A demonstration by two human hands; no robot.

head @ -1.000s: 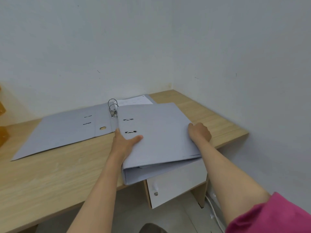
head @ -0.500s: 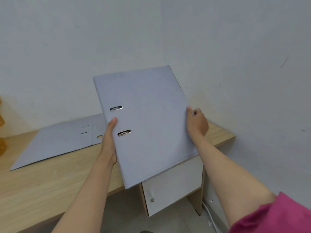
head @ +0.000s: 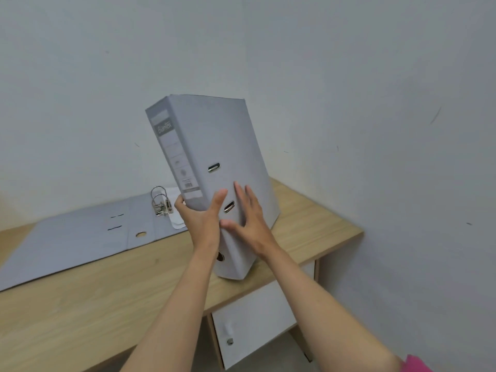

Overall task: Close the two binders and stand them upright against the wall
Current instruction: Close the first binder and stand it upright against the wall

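pale, scuffed walls meet in a corner behind a light wooden worktop point(head: 80, 304), and under its right end sits a white cabinet door point(head: 255, 318) with a small knob. a closed grey binder point(head: 222, 146) is held over the right part of the worktop, standing on end but tilted, its top leaning away to the left and its spine with a printed label turned toward the left. whether its lower corner touches the wood i cannot tell; it shows right at the front edge of the worktop. the left hand point(head: 200, 220) is wrapped around the lower spine, thumb lying on the front cover and fingers curled round the far side, so it has a firm hold. the right hand point(head: 248, 221) is spread open with fingers splayed, lying flat against the front cover beside the lower metal slot, gripping nothing. a bit of pink sleeve point(head: 417, 365) shows at the bottom right. the open binder point(head: 80, 237) lies flat on the worktop to the left, near the back wall, covers spread wide, its metal rings point(head: 159, 201) standing up, with white paper point(head: 177, 210) just beside them, partly hidden behind the left hand.
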